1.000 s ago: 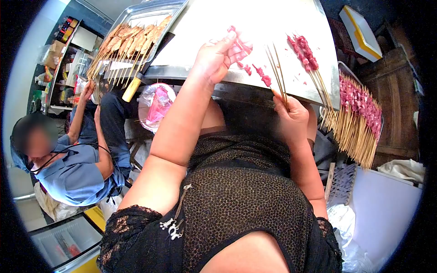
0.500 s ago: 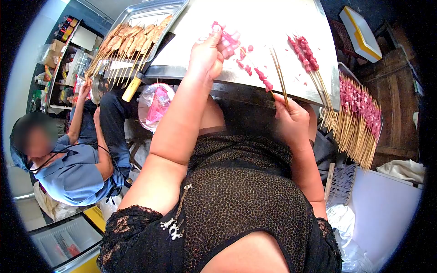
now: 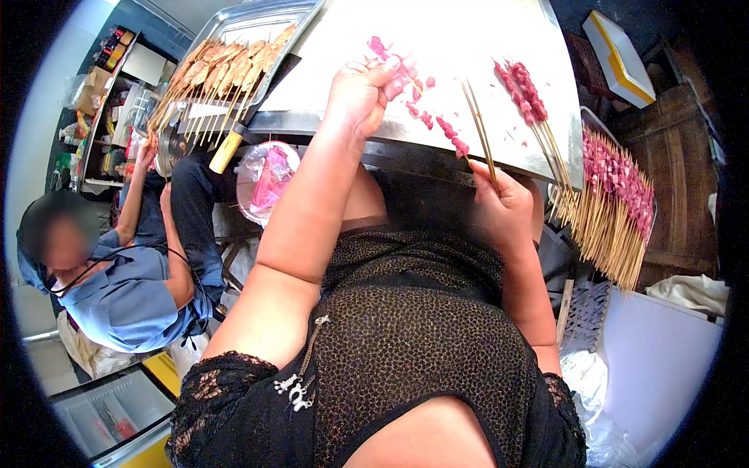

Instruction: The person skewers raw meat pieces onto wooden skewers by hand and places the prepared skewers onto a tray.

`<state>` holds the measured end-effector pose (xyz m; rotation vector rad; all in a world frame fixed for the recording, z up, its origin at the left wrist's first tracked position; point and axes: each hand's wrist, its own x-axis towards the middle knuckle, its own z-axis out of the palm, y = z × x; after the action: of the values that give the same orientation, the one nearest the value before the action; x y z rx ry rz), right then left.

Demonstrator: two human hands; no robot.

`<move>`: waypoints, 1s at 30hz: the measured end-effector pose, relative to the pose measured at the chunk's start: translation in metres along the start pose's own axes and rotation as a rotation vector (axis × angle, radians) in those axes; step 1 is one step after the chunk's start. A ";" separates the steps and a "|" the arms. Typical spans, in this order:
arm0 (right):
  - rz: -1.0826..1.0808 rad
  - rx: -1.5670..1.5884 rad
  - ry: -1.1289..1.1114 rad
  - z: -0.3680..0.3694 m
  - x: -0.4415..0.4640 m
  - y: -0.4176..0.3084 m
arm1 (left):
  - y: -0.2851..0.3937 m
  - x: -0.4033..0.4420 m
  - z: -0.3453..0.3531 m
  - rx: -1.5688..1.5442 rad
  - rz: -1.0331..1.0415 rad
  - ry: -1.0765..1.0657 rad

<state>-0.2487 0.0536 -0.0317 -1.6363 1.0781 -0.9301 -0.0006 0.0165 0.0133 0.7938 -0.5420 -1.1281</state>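
My left hand (image 3: 360,93) is over the white tabletop, thumb and fingers pinched on a pink piece of raw meat (image 3: 378,47) that sticks out past them. Close to its fingers, small meat bits trail toward a skewer (image 3: 452,136) threaded with red meat. My right hand (image 3: 503,204), at the table's near edge, is closed around the lower end of that skewer and a few bare bamboo sticks (image 3: 478,125), which point up and away. Several finished raw meat skewers (image 3: 524,97) lie to the right of these.
A metal tray (image 3: 261,19) of browned skewers stands at the left, a yellow-handled knife (image 3: 226,152) beside it. A lined bucket (image 3: 265,183) sits below. Many raw skewers (image 3: 612,195) are stacked right. A person in blue (image 3: 129,300) sits at the left.
My left thumb has drawn down and in against the fingers, and the meat now shows beyond them. My right hand and its skewers have hardly moved.
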 end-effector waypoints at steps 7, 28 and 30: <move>0.015 -0.050 0.000 -0.004 0.000 -0.006 | 0.001 -0.003 0.005 0.110 -0.028 -0.004; 0.107 0.354 -0.092 0.011 0.004 0.006 | -0.011 -0.014 0.018 -0.166 -0.188 -0.147; 0.100 0.359 -0.074 0.011 0.005 0.007 | -0.009 -0.014 0.021 -0.136 -0.152 -0.112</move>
<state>-0.2385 0.0504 -0.0405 -1.3001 0.8754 -0.9291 -0.0261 0.0220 0.0186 0.6656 -0.4983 -1.3417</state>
